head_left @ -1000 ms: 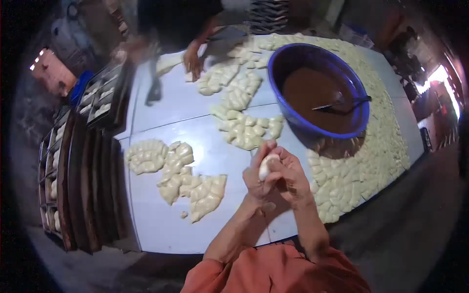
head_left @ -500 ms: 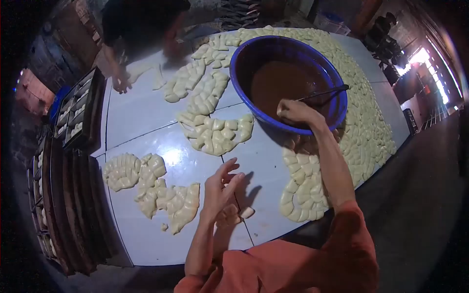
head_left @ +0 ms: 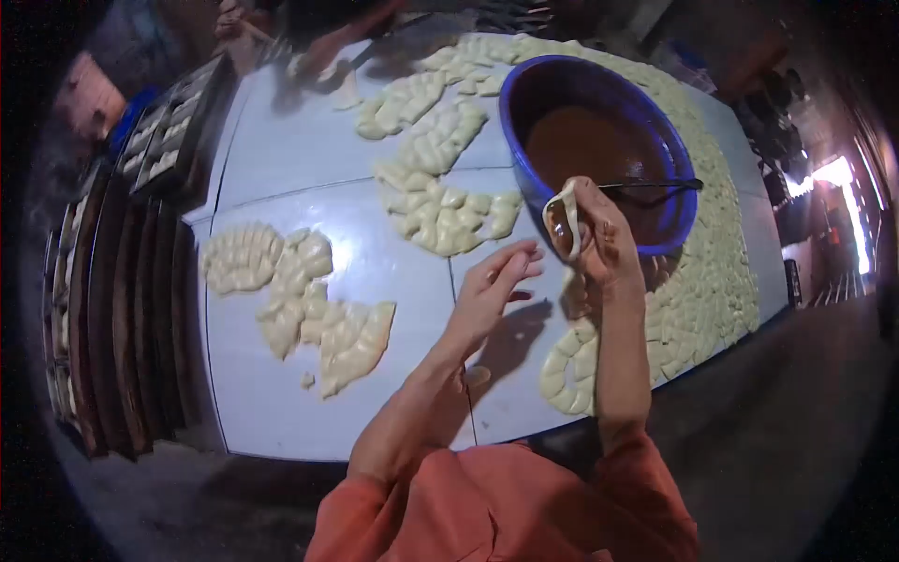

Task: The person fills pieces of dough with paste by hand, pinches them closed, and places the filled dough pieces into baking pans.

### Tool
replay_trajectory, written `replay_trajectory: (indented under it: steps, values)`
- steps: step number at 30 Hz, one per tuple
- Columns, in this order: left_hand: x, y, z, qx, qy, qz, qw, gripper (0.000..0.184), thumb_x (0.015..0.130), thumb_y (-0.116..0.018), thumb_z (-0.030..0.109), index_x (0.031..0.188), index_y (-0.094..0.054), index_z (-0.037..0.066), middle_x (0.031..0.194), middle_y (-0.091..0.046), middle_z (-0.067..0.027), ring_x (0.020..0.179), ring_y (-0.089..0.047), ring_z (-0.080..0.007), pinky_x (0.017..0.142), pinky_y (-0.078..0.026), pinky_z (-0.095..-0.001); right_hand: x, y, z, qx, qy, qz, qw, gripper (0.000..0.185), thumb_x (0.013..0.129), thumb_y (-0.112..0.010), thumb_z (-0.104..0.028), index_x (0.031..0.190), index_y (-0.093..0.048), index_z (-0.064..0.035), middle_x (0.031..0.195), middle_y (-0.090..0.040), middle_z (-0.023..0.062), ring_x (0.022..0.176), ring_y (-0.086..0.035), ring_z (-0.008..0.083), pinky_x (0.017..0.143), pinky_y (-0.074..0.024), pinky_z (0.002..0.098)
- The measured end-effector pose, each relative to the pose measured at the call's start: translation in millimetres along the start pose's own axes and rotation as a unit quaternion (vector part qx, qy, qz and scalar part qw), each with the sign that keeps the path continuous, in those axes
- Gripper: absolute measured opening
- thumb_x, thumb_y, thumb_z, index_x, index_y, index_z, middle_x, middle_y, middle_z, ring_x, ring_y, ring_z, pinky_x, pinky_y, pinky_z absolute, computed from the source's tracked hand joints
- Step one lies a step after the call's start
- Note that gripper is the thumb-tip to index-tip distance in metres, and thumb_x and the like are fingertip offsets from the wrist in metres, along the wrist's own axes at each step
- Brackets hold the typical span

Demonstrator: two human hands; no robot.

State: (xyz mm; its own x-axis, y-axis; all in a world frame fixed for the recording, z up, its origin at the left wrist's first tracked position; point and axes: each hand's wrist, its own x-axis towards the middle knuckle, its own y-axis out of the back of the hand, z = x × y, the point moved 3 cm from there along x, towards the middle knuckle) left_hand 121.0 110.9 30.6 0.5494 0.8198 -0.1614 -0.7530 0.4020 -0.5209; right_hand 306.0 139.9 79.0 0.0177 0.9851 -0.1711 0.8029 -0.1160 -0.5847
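My right hand (head_left: pixel 607 242) grips a piece of dough (head_left: pixel 567 223) with brown filling on it, at the near rim of a blue basin (head_left: pixel 526 178). Brown filling (head_left: pixel 576 145) lies in the basin, and a dark-handled utensil (head_left: pixel 646 184) rests across its right side. To the left, my left hand (head_left: pixel 492 288) hovers over the white table with its fingers apart and nothing in them. A small dough piece (head_left: pixel 478 376) is on the table beside my left forearm, partly hidden.
Flat dough pieces (head_left: pixel 351 339) lie at the left, more (head_left: pixel 448 217) in the middle, and a wide spread (head_left: pixel 702 309) at the right. Trays of dough (head_left: pixel 169 140) and stacked dark trays (head_left: pixel 126 318) stand at the left edge. A co-worker's blurred arms (head_left: pixel 342 42) reach in at the top.
My right hand has come up from inside the basin, holding dough with filling. My left hand stays open, nearer the basin. Earlier, both hands were together around a dough piece.
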Motion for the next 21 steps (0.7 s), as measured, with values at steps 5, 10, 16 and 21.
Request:
replay_trajectory:
  steps: [5, 10, 16, 21]
  values:
    - [-11, 15, -12, -0.147, 0.007, 0.034, 0.988, 0.044, 0.104, -0.054, 0.037, 0.133, -0.059, 0.004, 0.120, -0.067, -0.0060, 0.105, -0.065, -0.0163, 0.095, -0.053, -0.0357, -27, -17, 58, -0.030, 0.043, -0.075, 0.996, 0.033, 0.103, -0.058, -0.036, 0.117, -0.057, -0.0060, 0.104, -0.064, 0.0008, 0.099, -0.063, 0.0064, 0.077, -0.0563, 0.0250]
    - [-32, 65, -13, -0.099, -0.039, 0.187, 0.977, 0.034, 0.094, -0.072, 0.024, 0.116, -0.066, -0.002, 0.102, -0.072, -0.0095, 0.087, -0.070, -0.0166, 0.083, -0.059, -0.0296, -40, -26, 98, -0.101, -0.012, -0.050, 0.994, 0.044, 0.095, -0.069, -0.026, 0.131, -0.053, -0.0049, 0.123, -0.059, 0.0061, 0.115, -0.059, 0.0168, 0.098, -0.0488, 0.0300]
    - [-49, 68, -7, -0.076, -0.068, 0.200, 0.974, 0.037, 0.092, -0.075, 0.018, 0.119, -0.068, -0.006, 0.101, -0.073, -0.0097, 0.088, -0.068, -0.0118, 0.079, -0.056, -0.0247, -54, -63, 126, -0.556, 0.299, -0.006, 0.776, 0.041, 0.086, -0.072, 0.003, 0.126, -0.065, -0.0044, 0.118, -0.063, 0.0090, 0.099, -0.065, 0.0179, 0.082, -0.0549, 0.0305]
    - [-49, 73, 0, 0.005, -0.103, 0.215, 0.971, 0.040, 0.090, -0.078, 0.022, 0.121, -0.068, -0.003, 0.103, -0.072, -0.0085, 0.089, -0.068, -0.0121, 0.077, -0.058, -0.0252, -53, -66, 133, -0.434, 0.215, 0.043, 0.874, 0.021, 0.090, -0.069, -0.002, 0.111, -0.071, -0.0017, 0.094, -0.069, 0.0066, 0.081, -0.065, 0.0137, 0.073, -0.0502, 0.0238]
